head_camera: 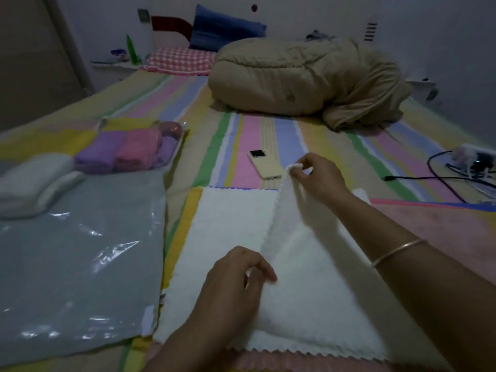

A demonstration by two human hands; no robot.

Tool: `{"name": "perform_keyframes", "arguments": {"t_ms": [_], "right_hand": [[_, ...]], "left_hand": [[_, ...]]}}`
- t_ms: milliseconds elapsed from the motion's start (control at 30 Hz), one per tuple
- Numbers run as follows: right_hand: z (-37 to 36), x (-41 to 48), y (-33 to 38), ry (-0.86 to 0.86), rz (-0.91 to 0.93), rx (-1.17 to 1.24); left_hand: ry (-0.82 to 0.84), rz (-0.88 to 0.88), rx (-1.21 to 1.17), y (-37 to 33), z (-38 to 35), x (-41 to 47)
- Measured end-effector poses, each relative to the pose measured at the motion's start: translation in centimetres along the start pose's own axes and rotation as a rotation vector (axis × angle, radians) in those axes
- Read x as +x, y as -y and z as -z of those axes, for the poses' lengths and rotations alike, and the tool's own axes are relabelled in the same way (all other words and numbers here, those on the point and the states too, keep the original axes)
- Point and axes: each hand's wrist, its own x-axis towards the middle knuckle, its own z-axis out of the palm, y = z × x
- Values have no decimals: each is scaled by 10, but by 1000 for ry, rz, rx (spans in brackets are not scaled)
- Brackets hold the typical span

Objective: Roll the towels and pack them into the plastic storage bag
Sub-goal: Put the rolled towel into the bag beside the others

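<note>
Head view: the white towel lies spread on the striped bed. The right hand pinches its far corner, lifted and folding leftward — the left hand pinches the near edge of that raised flap. Left of both grips lies the plastic storage bag, holding rolled towels at its far end.

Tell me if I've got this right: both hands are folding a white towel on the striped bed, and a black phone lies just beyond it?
Almost. In the head view the phone is cream-yellow; only its small camera panel is dark. The rest holds: the left hand and right hand are folding the white towel on the striped bed.
</note>
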Motion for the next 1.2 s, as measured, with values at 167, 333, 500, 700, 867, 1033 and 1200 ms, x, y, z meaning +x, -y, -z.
{"name": "perform_keyframes", "arguments": {"t_ms": [167, 333, 500, 700, 867, 1033, 1200], "right_hand": [[-37, 17, 46, 63, 58, 60], [-78, 19, 86, 119, 86, 39], [-114, 22, 108, 165, 136, -39], [-145, 21, 109, 190, 140, -107], [-142, 2, 101, 252, 168, -7], [-94, -63, 83, 333, 399, -127], [-37, -119, 22, 499, 352, -457]], "left_hand": [[-58, 41, 39, 17, 31, -17], [-85, 157, 150, 34, 61, -31], [-79, 185, 258, 49, 72, -34], [-65, 232, 262, 56, 74, -35], [3, 259, 403, 49, 77, -34], [-163, 180, 774, 18, 64, -21], [-168, -224, 551, -6, -3, -8]]}}
